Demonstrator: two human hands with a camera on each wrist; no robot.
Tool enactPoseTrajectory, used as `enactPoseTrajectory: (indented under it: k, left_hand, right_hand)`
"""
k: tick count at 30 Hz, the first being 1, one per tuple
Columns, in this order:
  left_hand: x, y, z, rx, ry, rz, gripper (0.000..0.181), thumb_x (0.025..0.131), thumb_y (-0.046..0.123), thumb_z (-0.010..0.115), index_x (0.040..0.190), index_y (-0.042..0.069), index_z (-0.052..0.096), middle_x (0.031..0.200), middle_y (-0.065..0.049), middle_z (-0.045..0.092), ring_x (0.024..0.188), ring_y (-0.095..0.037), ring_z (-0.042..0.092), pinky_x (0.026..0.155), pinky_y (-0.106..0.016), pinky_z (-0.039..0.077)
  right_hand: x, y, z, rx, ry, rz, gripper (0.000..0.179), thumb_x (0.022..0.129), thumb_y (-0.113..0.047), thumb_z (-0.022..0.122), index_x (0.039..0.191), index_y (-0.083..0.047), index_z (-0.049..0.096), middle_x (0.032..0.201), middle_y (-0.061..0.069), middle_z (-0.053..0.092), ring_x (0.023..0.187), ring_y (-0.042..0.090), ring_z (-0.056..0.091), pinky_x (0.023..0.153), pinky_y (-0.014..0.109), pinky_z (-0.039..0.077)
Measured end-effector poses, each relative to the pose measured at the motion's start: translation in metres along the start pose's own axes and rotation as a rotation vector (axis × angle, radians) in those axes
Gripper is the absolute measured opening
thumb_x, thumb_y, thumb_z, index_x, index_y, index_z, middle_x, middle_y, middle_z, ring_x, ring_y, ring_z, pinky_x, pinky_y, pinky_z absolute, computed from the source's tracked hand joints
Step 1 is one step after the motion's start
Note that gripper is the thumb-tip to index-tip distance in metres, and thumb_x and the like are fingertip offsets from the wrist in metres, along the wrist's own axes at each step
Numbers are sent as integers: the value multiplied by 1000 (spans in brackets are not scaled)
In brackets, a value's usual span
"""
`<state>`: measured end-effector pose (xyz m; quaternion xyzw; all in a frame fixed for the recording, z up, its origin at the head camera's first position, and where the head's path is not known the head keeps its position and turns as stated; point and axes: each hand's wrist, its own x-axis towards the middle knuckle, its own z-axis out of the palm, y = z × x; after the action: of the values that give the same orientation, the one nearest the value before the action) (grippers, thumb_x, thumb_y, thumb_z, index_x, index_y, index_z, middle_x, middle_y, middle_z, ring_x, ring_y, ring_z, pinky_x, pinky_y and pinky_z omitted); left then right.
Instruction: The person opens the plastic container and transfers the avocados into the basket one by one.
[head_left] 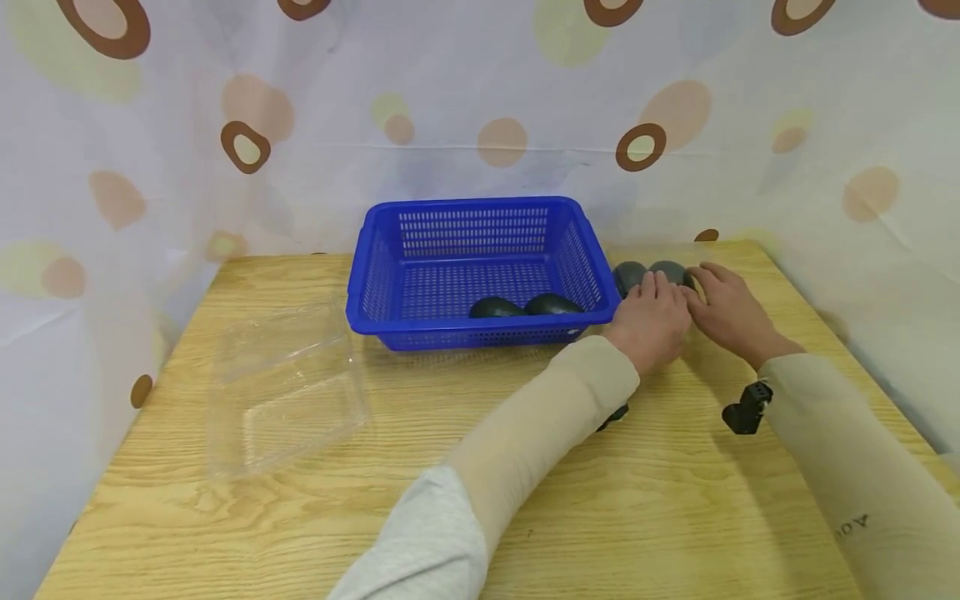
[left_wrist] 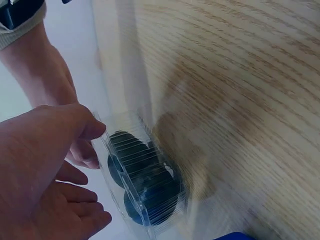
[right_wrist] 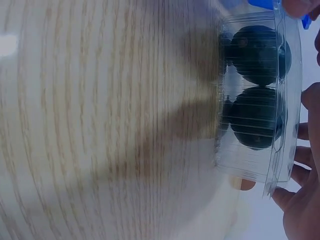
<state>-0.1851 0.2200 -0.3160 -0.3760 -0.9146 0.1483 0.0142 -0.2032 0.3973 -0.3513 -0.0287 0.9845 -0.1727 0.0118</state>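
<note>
At the table's right rear, a clear plastic clamshell box [right_wrist: 250, 172] has its lid down over dark green avocados [right_wrist: 257, 117]; two show plainly. My left hand [head_left: 651, 323] reaches across to the box's near left side. In the left wrist view, its thumb [left_wrist: 90, 125] touches the lid's rim and the other fingers lie loosely extended over the lid. My right hand [head_left: 731, 315] is at the right end. Its thumb [right_wrist: 284, 198] rests by the lid's corner, with the fingers over the top. Two more avocados [head_left: 553, 304] lie in the blue basket [head_left: 483, 327].
The blue perforated basket stands just left of the clamshell box. A second clear plastic box [head_left: 288, 392] lies opened on the wooden table [head_left: 420, 433] at the left. A patterned curtain [head_left: 450, 92] hangs behind and along both sides of the table.
</note>
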Motion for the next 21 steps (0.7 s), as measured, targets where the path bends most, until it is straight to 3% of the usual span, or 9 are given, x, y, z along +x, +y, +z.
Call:
enactPoseTrajectory:
  k: [5,8,16,21]
  left_hand:
    - [2,7,2,-14,-93,-42,60,107,43,23,159,16,16,166,-6,18,154,-22,18,124,-29,25]
    - [2,11,7,2,-111,-57,59,107,43,24,160,17,15,166,-5,16,154,-22,16,124,-31,24]
    - [-1,16,20,-1,-53,-44,71,103,52,35,159,13,15,166,-8,17,154,-24,18,125,-33,24]
    - [-2,19,21,-25,-61,-11,79,100,57,40,160,14,13,166,-6,17,154,-23,18,126,-33,22]
  right_hand:
    - [-5,1,1,-10,16,-5,66,108,-42,28,148,10,33,154,37,23,141,57,20,114,71,18]
    - [-8,2,2,-25,33,-19,64,108,-40,28,146,10,36,153,38,26,140,56,22,113,71,19]
    - [-12,2,7,-81,143,-43,50,108,-28,30,134,11,48,139,37,39,131,56,31,110,69,23]
    - [-14,4,7,-99,166,21,43,107,-25,32,127,8,49,136,37,38,127,60,28,95,75,33]
